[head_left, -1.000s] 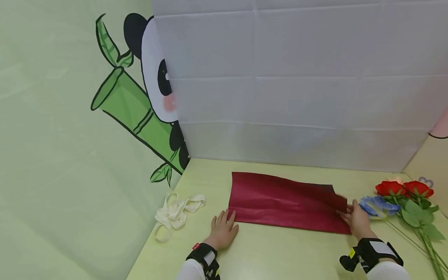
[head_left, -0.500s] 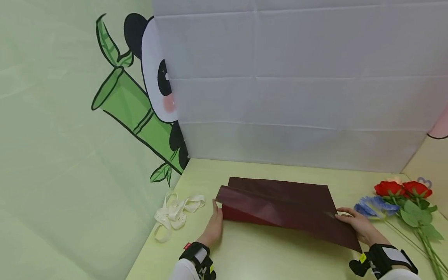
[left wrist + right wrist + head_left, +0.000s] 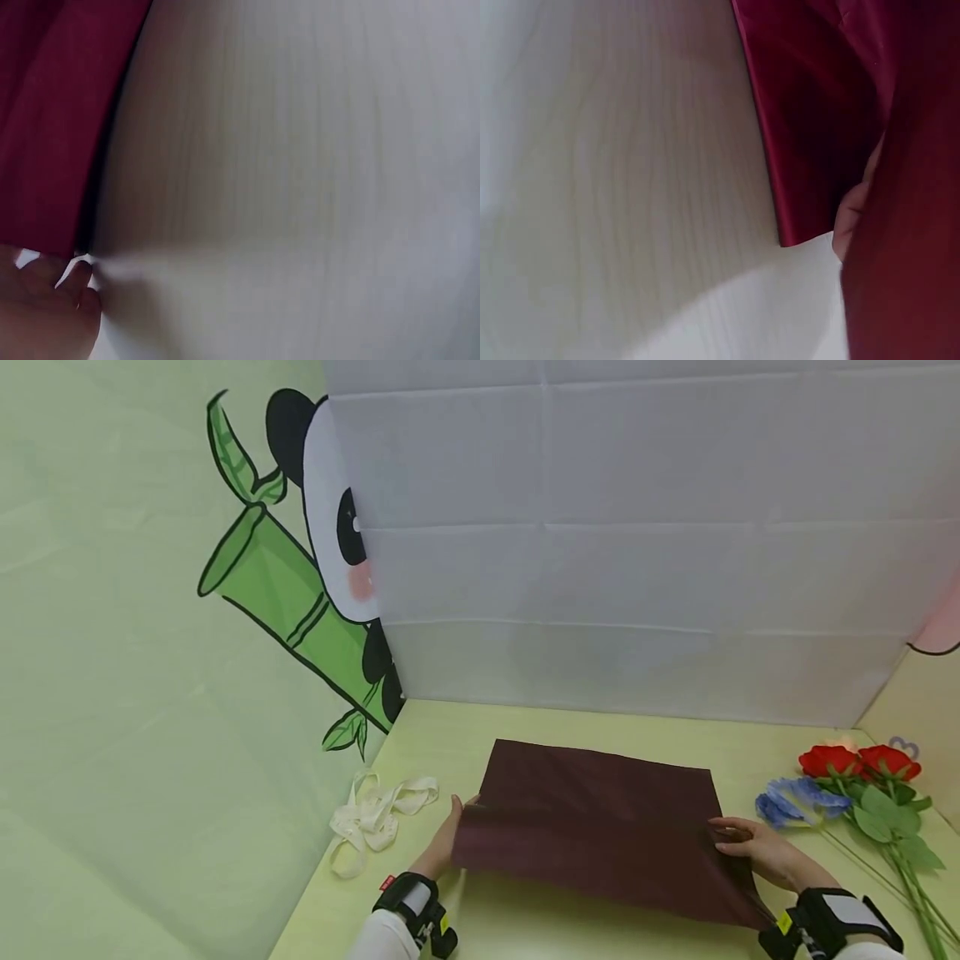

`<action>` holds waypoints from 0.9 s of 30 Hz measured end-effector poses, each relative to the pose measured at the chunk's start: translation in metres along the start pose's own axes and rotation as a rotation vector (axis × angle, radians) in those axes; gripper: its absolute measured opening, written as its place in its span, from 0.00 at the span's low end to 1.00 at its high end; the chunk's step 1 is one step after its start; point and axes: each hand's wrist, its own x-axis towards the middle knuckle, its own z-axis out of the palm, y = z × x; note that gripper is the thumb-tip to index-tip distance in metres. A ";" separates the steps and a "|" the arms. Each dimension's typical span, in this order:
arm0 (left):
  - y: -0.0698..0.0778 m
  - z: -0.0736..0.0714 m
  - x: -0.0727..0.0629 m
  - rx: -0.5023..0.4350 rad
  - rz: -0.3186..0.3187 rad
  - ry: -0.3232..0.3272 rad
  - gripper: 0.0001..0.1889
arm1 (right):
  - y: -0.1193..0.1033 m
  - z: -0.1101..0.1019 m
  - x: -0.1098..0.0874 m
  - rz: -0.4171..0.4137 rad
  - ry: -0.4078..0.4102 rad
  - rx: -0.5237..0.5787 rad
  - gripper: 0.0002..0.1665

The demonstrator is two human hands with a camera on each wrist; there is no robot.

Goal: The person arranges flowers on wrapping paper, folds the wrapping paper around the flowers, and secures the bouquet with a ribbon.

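A sheet of wrapping paper (image 3: 592,827) lies on the table, dark brown on the side facing up, its front flap raised and sloping toward me. Both wrist views show the crimson side of the wrapping paper (image 3: 52,127). At the left edge, my left hand (image 3: 441,843) holds the paper, part of its fingers hidden behind it; the left wrist view shows curled fingers at the fold's end. My right hand (image 3: 768,856) grips the right edge between thumb and fingers. In the right wrist view, its fingers (image 3: 850,217) are partly covered by the hanging flap.
A loose heap of white ribbon (image 3: 375,818) lies left of the paper. To the right are red roses (image 3: 888,764) with green stems and a blue flower (image 3: 798,802). A grey-white cloth (image 3: 630,543) hangs behind the pale table (image 3: 435,727).
The crimson top layer has been turned over toward me, so the dark brown side now faces up. Both hands have come nearer, holding the side edges.
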 end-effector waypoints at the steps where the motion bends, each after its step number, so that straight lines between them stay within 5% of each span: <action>1: 0.021 0.005 -0.007 -0.026 -0.050 -0.007 0.48 | 0.000 0.000 -0.001 -0.009 -0.010 -0.016 0.36; 3: 0.054 0.014 -0.019 -0.067 -0.164 -0.007 0.46 | -0.002 0.000 -0.003 -0.017 -0.017 -0.044 0.36; 5: 0.070 0.016 -0.023 -0.051 -0.236 -0.030 0.45 | -0.004 0.000 -0.005 -0.020 0.001 -0.079 0.35; 13: 0.061 0.008 -0.014 0.321 -0.263 -0.053 0.40 | -0.020 0.006 0.001 0.018 0.275 -0.190 0.34; 22: 0.057 0.022 -0.004 1.080 -0.289 -0.106 0.41 | -0.020 0.014 0.005 0.058 0.325 -0.198 0.35; 27: 0.054 0.047 -0.002 1.624 -0.070 0.073 0.32 | -0.011 0.024 0.010 0.099 0.360 -0.199 0.34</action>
